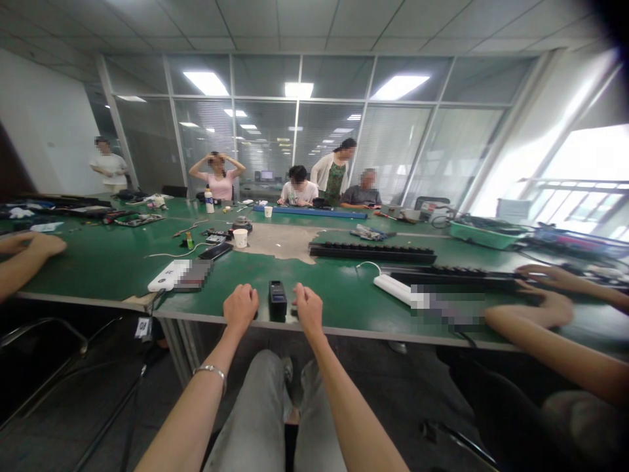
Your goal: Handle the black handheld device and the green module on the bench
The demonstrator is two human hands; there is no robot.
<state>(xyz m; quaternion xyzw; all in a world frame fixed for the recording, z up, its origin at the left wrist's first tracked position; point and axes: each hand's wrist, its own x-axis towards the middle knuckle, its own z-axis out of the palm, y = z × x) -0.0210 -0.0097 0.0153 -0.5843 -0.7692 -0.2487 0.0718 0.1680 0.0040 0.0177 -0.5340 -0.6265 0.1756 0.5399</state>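
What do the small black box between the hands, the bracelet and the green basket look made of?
Black box: probably satin plastic, from its smooth, faintly shiny dark sides; coated metal possible. Bracelet: likely polished metal, given its silvery highlights. Green basket: likely molded plastic, judging by its uniform color; blur leaves its finish unclear.

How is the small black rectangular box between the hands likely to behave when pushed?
The small black rectangular box is likely stiff, given its straight edges. It probably won't roll, as its sides look flat and it rests on the flat green tabletop. Its shiny-looking faces might be slippery.
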